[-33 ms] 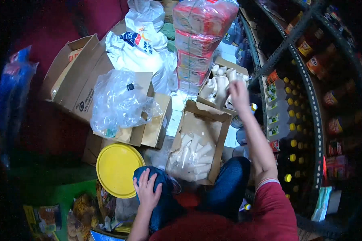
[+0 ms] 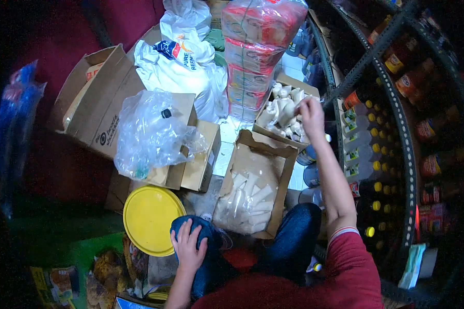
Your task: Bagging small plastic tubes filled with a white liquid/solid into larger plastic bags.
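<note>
My left hand [image 2: 189,244] rests on my left knee, its fingers spread and nothing in it. My right hand [image 2: 313,119] reaches forward over the far cardboard box [image 2: 273,136], fingers pinched at the end of a slim white packet [image 2: 287,114]. That packet lies tilted over several similar filled white packets in the box. Between my knees stands a nearer open cardboard box [image 2: 277,198] with torn upper edges. More slim white packets [image 2: 250,202] lie in its lower half, some of them under a sheen like clear plastic.
To the left are a yellow round lid [image 2: 153,220], a clear plastic bag [image 2: 149,136] on cartons, and an open carton [image 2: 111,105]. A tall wrapped stack of red-and-white packs [image 2: 250,67] stands ahead. Metal shelving [image 2: 397,118] with bottles lines the right.
My right hand has shifted slightly, and the packet at its fingers now lies lower among the others in the far box. My left hand stays on the knee.
</note>
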{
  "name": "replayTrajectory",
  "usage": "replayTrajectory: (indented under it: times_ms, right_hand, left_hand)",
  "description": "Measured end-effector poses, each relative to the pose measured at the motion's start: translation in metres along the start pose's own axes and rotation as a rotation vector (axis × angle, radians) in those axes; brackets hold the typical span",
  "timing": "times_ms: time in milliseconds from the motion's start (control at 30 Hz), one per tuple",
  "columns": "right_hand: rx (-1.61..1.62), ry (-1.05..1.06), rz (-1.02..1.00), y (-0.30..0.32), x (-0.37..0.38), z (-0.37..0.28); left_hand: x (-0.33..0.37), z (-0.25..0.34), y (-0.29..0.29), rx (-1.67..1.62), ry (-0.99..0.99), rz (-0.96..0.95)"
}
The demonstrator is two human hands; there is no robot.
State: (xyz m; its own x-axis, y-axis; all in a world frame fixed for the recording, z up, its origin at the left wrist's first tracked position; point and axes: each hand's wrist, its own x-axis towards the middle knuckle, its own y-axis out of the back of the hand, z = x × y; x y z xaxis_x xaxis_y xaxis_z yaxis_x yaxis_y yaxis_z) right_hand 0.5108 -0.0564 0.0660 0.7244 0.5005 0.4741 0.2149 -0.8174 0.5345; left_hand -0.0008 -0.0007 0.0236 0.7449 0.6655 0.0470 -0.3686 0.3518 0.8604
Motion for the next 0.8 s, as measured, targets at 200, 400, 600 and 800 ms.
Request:
replayTrajectory:
  times_ms: [200,400,600,800]
  right_hand:
    - [-0.135,-0.161,0.207,-0.043,0.041,0.132]
    - [-0.379,-0.396,0.207,-0.092,-0.001,0.215]
    - [-0.326,-0.506,0.255,-0.096,-0.018,0.224]
    - [-0.266,-0.422,0.480,-0.134,-0.109,0.178]
  left_hand:
    - [0.016,0.004,-0.001,0.036,0.021,-0.060]
    - [0.024,0.004,-0.001,0.069,0.057,-0.120]
    - [0.028,0.001,-0.003,0.066,0.080,-0.158]
    - [0.027,-0.002,-0.003,0.064,0.059,-0.130]
